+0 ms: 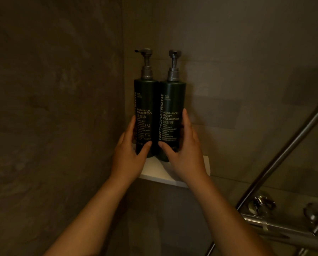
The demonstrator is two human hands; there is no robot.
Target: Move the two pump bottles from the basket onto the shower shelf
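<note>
Two dark green pump bottles stand upright side by side on the white corner shelf (155, 172), touching each other. The shampoo bottle (146, 100) is on the left and my left hand (130, 154) wraps its lower part. The body cleanser bottle (173, 102) is on the right, held low by my right hand (184, 154). Both have grey pump heads; the left nozzle points left. The basket is out of view.
Dark stone walls meet in a corner behind the shelf. A metal shower rail (283, 154) slants up at the right, with a chrome mixer valve and knobs (261, 204) below it.
</note>
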